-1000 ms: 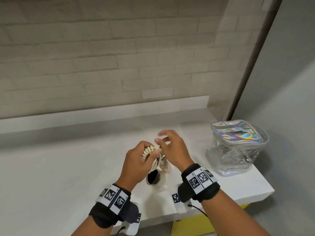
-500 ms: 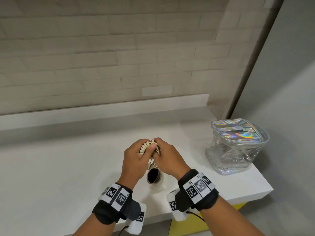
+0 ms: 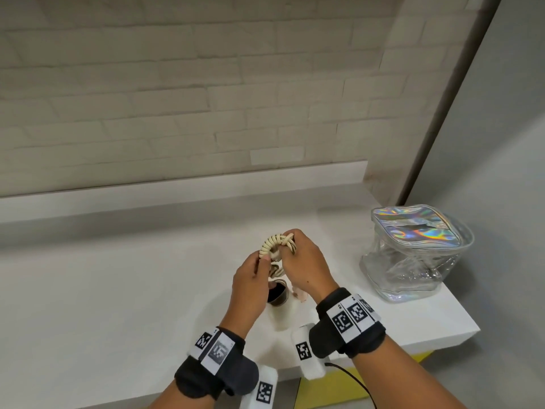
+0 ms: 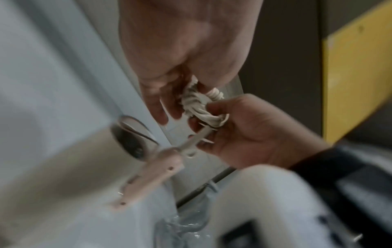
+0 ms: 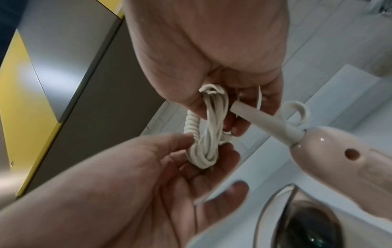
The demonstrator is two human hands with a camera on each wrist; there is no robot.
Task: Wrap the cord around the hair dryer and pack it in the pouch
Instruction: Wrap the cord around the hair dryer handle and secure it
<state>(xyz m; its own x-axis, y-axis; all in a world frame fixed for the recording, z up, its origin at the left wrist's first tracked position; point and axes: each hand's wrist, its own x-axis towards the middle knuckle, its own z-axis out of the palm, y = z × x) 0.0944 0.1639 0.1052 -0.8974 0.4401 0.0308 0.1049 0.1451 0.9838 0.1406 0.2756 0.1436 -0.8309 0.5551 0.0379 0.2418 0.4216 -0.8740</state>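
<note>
Cream-white cord (image 3: 275,246), bunched into loops and partly coiled like a spring, gripped from both sides above the near middle of the table (image 3: 103,290). Left hand (image 3: 250,286) curled round the lower-left end of the bundle, right hand (image 3: 305,268) closed over its upper-right end; fingertips mostly hidden behind the knuckles in the head view. Hair dryer (image 3: 278,293) hanging just below the hands, largely covered by them there: only a dark round opening and a sliver of pale pink handle visible. Clearer from the right wrist: glossy pink handle (image 5: 331,151) with a dark screw hole, white strain-relief sleeve running up into the right hand's fingers (image 5: 235,120), straight strands beside a spiral stretch of cord. Left wrist view blurred, handle (image 4: 152,174) and barrel mouth smeared, cord a knotted lump between the hands. Farther right on the table, well apart, clear pouch (image 3: 413,258) with an iridescent top, standing upright; whether open or zipped, impossible to tell.
</note>
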